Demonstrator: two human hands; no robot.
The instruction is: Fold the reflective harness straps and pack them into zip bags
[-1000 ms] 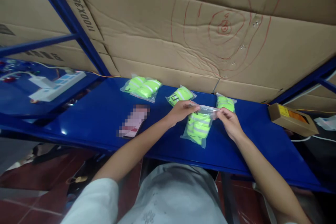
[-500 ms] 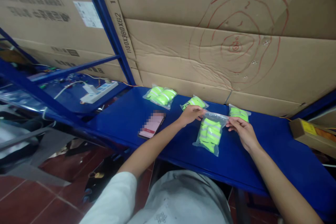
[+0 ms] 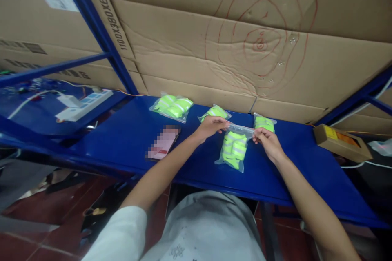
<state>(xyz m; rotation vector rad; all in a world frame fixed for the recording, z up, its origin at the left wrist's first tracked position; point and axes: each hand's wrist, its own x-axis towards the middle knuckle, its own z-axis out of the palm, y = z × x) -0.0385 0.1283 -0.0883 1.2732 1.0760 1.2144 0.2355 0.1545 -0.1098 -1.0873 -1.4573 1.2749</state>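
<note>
A clear zip bag (image 3: 234,150) hangs over the front half of the blue table, with folded neon-yellow fabric and silvery reflective bands inside. My left hand (image 3: 213,126) pinches the left end of its top edge. At the right end of that edge, my right hand (image 3: 267,142) has its fingers closed on the plastic. The bag's top is stretched straight between both hands. Behind my left hand lies a similar yellow-filled bag (image 3: 217,112), partly covered. Another such bag (image 3: 263,122) is just beyond my right hand.
A further two-lobed yellow bag (image 3: 172,107) rests at the table's back left. A phone (image 3: 163,142) lies on the blue table (image 3: 196,171), left of my left forearm. A cardboard box (image 3: 341,142) stands at the right end. A power strip (image 3: 84,106) is at far left, and cardboard panels (image 3: 183,57) rise behind.
The view has shifted to the right, so the scene sits further left. Both hands keep their hold on the bag's top edge, which remains stretched between them.
</note>
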